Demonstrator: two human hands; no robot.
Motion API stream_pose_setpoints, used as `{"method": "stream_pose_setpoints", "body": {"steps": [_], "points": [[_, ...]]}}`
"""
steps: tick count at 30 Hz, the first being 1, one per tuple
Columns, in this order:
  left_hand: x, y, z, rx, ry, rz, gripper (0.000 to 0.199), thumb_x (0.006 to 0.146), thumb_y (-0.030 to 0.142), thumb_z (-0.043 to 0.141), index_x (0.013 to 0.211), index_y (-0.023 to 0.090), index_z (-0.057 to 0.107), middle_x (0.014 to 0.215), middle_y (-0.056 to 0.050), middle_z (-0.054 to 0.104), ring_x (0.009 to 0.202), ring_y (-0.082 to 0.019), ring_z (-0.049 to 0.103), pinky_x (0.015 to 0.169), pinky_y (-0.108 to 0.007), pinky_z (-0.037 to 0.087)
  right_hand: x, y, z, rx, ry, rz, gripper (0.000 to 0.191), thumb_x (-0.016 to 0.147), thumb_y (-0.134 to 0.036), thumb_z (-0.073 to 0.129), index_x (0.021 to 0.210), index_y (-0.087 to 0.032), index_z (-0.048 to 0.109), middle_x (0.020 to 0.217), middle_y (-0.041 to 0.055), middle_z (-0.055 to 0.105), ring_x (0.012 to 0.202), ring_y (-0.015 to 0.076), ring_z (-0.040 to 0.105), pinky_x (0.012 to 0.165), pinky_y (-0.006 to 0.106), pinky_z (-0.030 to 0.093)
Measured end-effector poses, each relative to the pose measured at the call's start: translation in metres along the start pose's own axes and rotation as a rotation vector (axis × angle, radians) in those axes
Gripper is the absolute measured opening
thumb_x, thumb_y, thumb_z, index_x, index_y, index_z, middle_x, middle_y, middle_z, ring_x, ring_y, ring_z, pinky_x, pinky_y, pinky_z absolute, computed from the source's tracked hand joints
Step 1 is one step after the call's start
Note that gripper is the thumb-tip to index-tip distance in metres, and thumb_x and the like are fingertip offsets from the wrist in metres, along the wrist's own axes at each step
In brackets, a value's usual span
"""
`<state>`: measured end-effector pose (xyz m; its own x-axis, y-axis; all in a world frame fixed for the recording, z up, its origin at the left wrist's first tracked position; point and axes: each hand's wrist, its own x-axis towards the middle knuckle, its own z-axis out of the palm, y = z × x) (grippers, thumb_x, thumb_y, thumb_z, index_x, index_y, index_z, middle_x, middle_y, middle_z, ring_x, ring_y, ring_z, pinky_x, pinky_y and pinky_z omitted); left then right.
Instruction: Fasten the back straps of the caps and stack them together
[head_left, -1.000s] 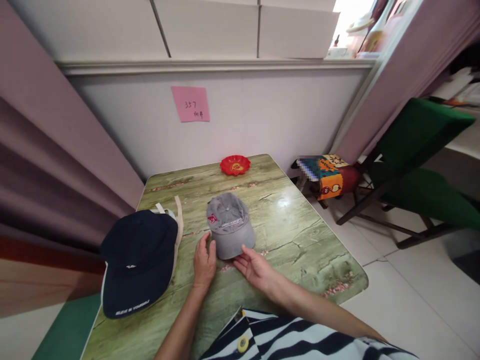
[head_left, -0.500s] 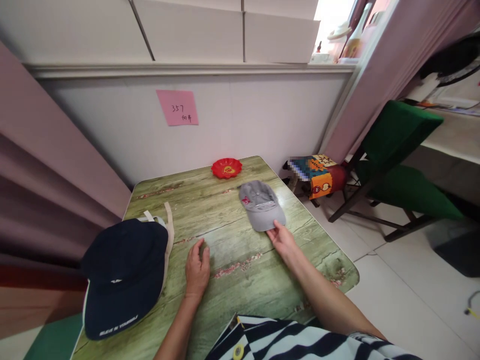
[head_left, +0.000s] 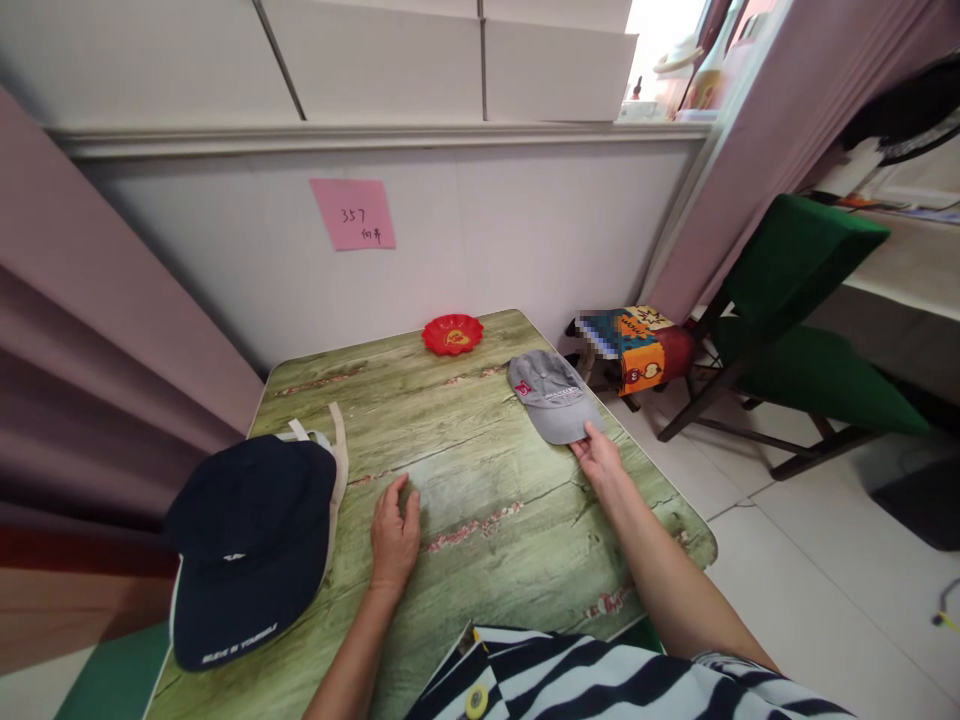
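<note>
A grey baseball cap (head_left: 553,395) with a small red mark and pale lettering is at the right side of the wood-patterned table (head_left: 457,450). My right hand (head_left: 598,455) grips its brim, thumb on top and fingers beneath. Near the table's middle, my left hand (head_left: 395,530) rests with fingers loosely apart, holding nothing. To its left lies a large dark navy cap (head_left: 251,540) with white lettering on the brim and a light strap at its side.
A red scalloped dish (head_left: 453,335) stands at the table's far edge. Beyond the right edge are a stool with a colourful cover (head_left: 637,350) and a green chair (head_left: 806,300). A pink note (head_left: 352,214) is stuck on the white wall behind.
My right hand has carried the grey cap to the right and slightly away from me, closer to the table's right edge. My left hand and the navy cap have stayed put.
</note>
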<state>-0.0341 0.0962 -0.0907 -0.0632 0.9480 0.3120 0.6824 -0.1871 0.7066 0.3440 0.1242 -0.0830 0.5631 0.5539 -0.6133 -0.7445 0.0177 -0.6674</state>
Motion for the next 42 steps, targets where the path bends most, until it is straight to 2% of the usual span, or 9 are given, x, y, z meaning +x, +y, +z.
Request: {"method": "stream_pose_setpoints", "body": {"steps": [7,12,17,23,26,29,35,38,42], "points": [[0.000,0.002,0.000,-0.013,0.005,0.009,0.040,0.091,0.042,0.048,0.121,0.018,0.060,0.122,-0.014,0.066,0.116,-0.029,0.061,0.104,-0.048,0.045,-0.014,0.001,-0.006,0.006,-0.030,-0.046,0.004,0.090,-0.017,0.058,0.088,-0.019,0.061,0.086,0.0025,0.073,0.081,0.0137,0.070,0.087,0.034,0.059],[-0.005,0.002,0.003,-0.042,0.030,0.011,0.038,0.092,0.039,0.049,0.121,0.017,0.060,0.122,-0.015,0.066,0.117,-0.029,0.060,0.104,-0.049,0.045,-0.054,0.033,-0.032,-0.035,-0.096,-0.058,0.006,0.088,-0.021,0.057,0.084,-0.020,0.060,0.088,0.0032,0.073,0.086,0.0143,0.072,0.086,0.029,0.058],[-0.011,0.004,0.002,-0.039,0.027,0.013,0.035,0.092,0.032,0.050,0.122,0.016,0.059,0.121,-0.015,0.066,0.117,-0.027,0.060,0.104,-0.048,0.045,-0.094,0.080,-0.051,-0.493,-0.488,-0.172,0.031,0.078,-0.047,0.072,0.089,-0.019,0.062,0.082,0.0052,0.073,0.072,0.0176,0.070,0.068,0.028,0.056],[-0.014,0.021,-0.004,-0.034,0.031,0.020,0.034,0.089,0.024,0.051,0.121,0.018,0.059,0.120,-0.015,0.066,0.116,-0.027,0.061,0.103,-0.047,0.047,-0.109,0.108,-0.006,-1.123,-0.880,-0.563,0.031,0.088,-0.051,0.055,0.082,-0.021,0.065,0.066,0.0023,0.068,0.057,0.0178,0.061,0.060,0.027,0.043],[0.010,0.042,-0.030,-0.014,0.091,0.120,0.033,0.088,0.024,0.054,0.120,0.018,0.060,0.125,-0.015,0.063,0.123,-0.027,0.057,0.108,-0.045,0.043,-0.108,0.115,0.023,-1.353,-0.882,-0.794,0.027,0.090,-0.044,0.051,0.083,-0.024,0.068,0.069,0.0027,0.070,0.063,0.0198,0.062,0.062,0.027,0.038],[0.056,0.053,-0.084,0.088,0.281,0.143,0.030,0.087,0.027,0.057,0.115,0.018,0.063,0.130,-0.013,0.061,0.127,-0.026,0.053,0.113,-0.044,0.038,-0.106,0.120,0.037,-1.465,-0.862,-0.874,0.027,0.091,-0.040,0.048,0.088,-0.025,0.070,0.073,0.0034,0.071,0.067,0.0212,0.063,0.062,0.027,0.034],[0.124,0.007,-0.199,0.481,0.403,-0.234,0.042,0.080,0.035,0.067,0.115,0.012,0.065,0.130,-0.020,0.060,0.128,-0.036,0.050,0.108,-0.051,0.038,-0.106,0.118,0.029,-1.332,-0.953,-0.895,0.026,0.091,-0.039,0.048,0.088,-0.024,0.069,0.076,0.0036,0.072,0.069,0.0203,0.064,0.066,0.027,0.038],[0.123,-0.023,-0.222,0.483,0.250,-0.450,0.056,0.078,0.044,0.068,0.121,0.009,0.063,0.121,-0.022,0.066,0.115,-0.036,0.061,0.099,-0.046,0.046,-0.109,0.116,0.028,-1.308,-0.953,-0.866,0.027,0.091,-0.040,0.048,0.088,-0.024,0.069,0.075,0.0033,0.072,0.068,0.0203,0.064,0.066,0.027,0.038],[0.109,-0.041,-0.225,0.435,0.225,-0.514,0.046,0.078,0.041,0.068,0.113,0.011,0.070,0.110,-0.016,0.073,0.102,-0.030,0.068,0.088,-0.036,0.050,-0.110,0.115,0.030,-1.305,-0.943,-0.865,0.027,0.090,-0.040,0.049,0.087,-0.024,0.071,0.074,0.0036,0.072,0.068,0.0208,0.064,0.065,0.027,0.037]]}}
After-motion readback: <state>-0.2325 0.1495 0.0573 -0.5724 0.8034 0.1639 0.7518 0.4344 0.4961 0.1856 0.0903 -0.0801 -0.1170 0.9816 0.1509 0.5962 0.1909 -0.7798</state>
